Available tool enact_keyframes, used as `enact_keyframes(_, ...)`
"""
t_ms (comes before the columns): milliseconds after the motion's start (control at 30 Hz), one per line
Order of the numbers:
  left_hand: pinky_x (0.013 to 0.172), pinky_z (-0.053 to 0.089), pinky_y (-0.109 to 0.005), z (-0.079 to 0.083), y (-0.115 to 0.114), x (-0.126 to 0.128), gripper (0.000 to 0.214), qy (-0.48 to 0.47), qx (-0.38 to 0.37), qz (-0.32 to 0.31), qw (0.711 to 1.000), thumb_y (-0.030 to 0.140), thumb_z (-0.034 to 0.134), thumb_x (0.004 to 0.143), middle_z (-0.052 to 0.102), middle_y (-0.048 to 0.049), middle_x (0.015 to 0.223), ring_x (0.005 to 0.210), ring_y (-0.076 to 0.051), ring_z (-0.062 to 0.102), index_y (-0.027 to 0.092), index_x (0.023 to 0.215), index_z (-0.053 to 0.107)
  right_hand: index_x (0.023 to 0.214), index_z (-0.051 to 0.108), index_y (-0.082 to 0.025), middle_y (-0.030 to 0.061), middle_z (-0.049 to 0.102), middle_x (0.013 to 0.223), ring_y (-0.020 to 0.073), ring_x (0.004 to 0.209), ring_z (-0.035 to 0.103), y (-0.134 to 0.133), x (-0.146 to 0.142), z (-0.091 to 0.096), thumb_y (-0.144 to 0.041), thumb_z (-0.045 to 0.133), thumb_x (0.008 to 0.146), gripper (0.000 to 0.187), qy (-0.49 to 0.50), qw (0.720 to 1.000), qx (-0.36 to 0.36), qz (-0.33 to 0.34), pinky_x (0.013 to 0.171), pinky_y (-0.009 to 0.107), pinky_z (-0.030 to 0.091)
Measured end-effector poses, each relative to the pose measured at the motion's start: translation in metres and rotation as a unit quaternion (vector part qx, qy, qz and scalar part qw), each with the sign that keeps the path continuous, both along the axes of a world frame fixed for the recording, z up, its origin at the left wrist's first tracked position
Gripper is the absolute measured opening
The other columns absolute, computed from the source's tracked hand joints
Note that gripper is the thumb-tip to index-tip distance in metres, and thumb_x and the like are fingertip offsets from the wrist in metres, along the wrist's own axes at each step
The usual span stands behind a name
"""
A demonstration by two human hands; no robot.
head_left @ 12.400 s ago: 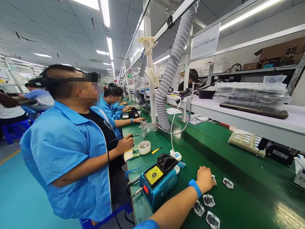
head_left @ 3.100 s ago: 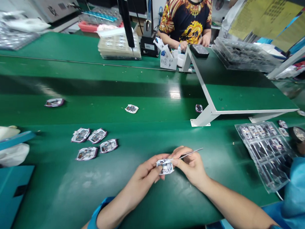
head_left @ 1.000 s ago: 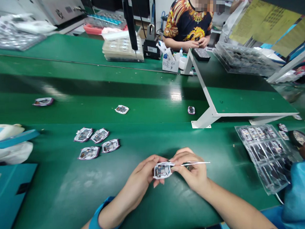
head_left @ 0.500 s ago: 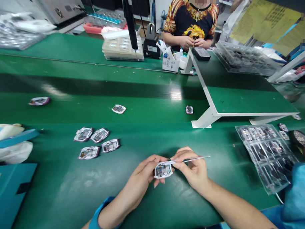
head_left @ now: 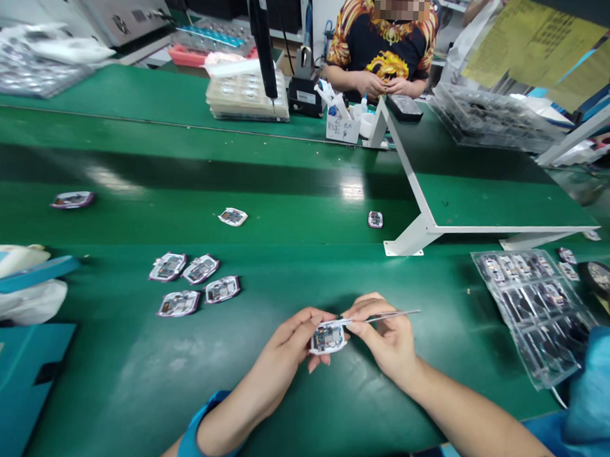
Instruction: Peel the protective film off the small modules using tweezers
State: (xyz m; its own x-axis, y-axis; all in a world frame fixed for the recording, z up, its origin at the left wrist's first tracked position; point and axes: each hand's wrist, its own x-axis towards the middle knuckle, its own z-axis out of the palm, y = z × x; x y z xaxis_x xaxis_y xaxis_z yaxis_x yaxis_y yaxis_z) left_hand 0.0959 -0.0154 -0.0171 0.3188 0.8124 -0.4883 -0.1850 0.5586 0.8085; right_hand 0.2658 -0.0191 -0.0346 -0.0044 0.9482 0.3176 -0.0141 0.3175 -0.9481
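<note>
Here's my left hand [head_left: 296,338], fingers curled snugly round the rim of a white-framed unit [head_left: 328,338], circuitry face up, right in front of me above the green bench [head_left: 229,399]. And my right hand [head_left: 384,334], thumb and fingers pinched tight on slim metal tweezers [head_left: 397,313], their near end at the unit's upper edge; exactly what the tip touches, I can't tell. Out to the left, four similar units [head_left: 179,304] in a loose cluster! Over on the right, a clear tray [head_left: 520,294], some compartments filled. Farther back, three more units [head_left: 233,216] spread well apart, the rightmost near a raised stand [head_left: 500,203]. Across the bench, a person in a patterned shirt [head_left: 391,58], hands together.
</note>
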Motion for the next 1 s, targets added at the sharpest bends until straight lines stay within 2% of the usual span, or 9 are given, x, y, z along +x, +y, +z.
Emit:
enact_keyframes(200, 0.049, 0.036, -0.022, -0.004, 0.001, -0.001, 0.029, 0.034, 0.024, -0.023, 0.999, 0.042, 0.061, 0.083, 0.061, -0.0002, 0.060, 0.052, -0.012, 0.047, 0.014, 0.088, 0.065, 0.083, 0.070, -0.022, 0.0031, 0.074, 0.081, 0.0198, 0.077, 0.071, 0.000, -0.001, -0.005, -0.028, 0.074, 0.082, 0.007, 0.053, 0.995, -0.081, 0.016, 0.071, 0.033, 0.058)
enact_keyframes(333, 0.048, 0.035, -0.021, -0.009, 0.000, -0.002, 0.029, 0.039, 0.024, -0.029, 0.999, 0.043, 0.064, 0.082, 0.059, 0.0011, 0.058, 0.052, -0.011, 0.045, 0.015, 0.087, 0.063, 0.083, 0.069, -0.022, 0.0036, 0.075, 0.085, 0.0203, 0.082, 0.072, -0.001, -0.002, -0.003, -0.027, 0.073, 0.083, 0.007, 0.047, 0.994, -0.092, 0.043, 0.075, 0.034, 0.059)
enact_keyframes(533, 0.047, 0.034, -0.021, -0.010, 0.000, -0.002, 0.028, 0.035, 0.018, -0.032, 0.999, 0.041, 0.063, 0.082, 0.060, 0.0003, 0.061, 0.050, -0.010, 0.044, 0.014, 0.087, 0.064, 0.084, 0.066, -0.021, 0.0042, 0.075, 0.085, 0.0192, 0.078, 0.072, 0.000, -0.001, -0.004, -0.034, 0.074, 0.081, 0.015, 0.091, 0.985, -0.135, 0.047, 0.068, 0.032, 0.061)
enact_keyframes(633, 0.046, 0.033, -0.021, -0.008, 0.001, 0.000, 0.028, 0.030, 0.015, -0.025, 0.999, 0.042, 0.064, 0.082, 0.061, 0.0001, 0.061, 0.050, -0.010, 0.045, 0.014, 0.086, 0.064, 0.084, 0.067, -0.021, 0.0038, 0.076, 0.084, 0.0191, 0.081, 0.073, 0.001, 0.000, -0.005, -0.032, 0.076, 0.080, 0.014, 0.101, 0.985, -0.132, 0.041, 0.073, 0.032, 0.061)
enact_keyframes(833, 0.046, 0.033, -0.021, -0.008, 0.001, 0.000, 0.028, 0.035, 0.019, -0.025, 0.999, 0.043, 0.065, 0.081, 0.059, 0.0010, 0.058, 0.049, -0.010, 0.044, 0.014, 0.084, 0.064, 0.081, 0.067, -0.021, 0.0036, 0.076, 0.082, 0.0198, 0.079, 0.074, 0.001, -0.002, -0.003, -0.030, 0.075, 0.081, 0.012, 0.097, 0.987, -0.120, 0.042, 0.072, 0.032, 0.062)
enact_keyframes(1000, 0.046, 0.033, -0.020, -0.010, 0.001, -0.002, 0.031, 0.049, 0.023, -0.032, 0.998, 0.045, 0.064, 0.081, 0.058, 0.0017, 0.056, 0.050, -0.010, 0.043, 0.014, 0.084, 0.064, 0.084, 0.069, -0.021, 0.0047, 0.076, 0.086, 0.0201, 0.080, 0.073, 0.000, 0.000, 0.000, -0.022, 0.070, 0.085, 0.002, 0.051, 0.994, -0.079, 0.057, 0.069, 0.032, 0.061)
